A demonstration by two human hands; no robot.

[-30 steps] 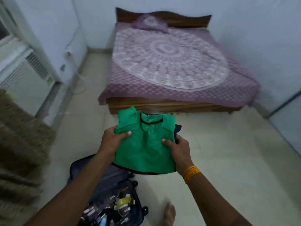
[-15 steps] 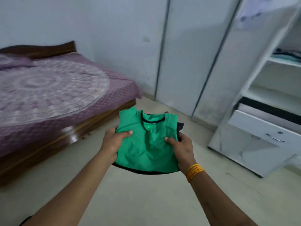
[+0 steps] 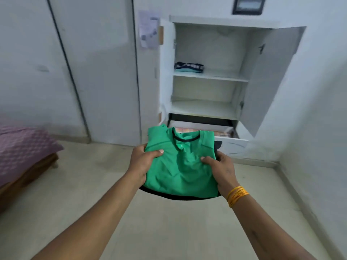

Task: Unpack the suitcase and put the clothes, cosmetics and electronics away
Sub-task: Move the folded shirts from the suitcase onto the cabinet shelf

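Green shirt (image 3: pixel 181 164) between both hands, facing wardrobe (image 3: pixel 210 107)

Nothing can actually be read here. A paper sheet (image 3: pixel 148 29) is stuck on the wall at about 11 o'clock, but whatever is printed on it is blurred. A small pale mark on the green shirt (image 3: pixel 180 166) can't be made out either.

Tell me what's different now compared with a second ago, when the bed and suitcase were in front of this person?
The person has turned from the bed toward the open cupboard; the suitcase is now out of view. Nothing was picked up or let go: the left hand and right hand still grip the folded green shirt, with a dark garment beneath it, the same way.
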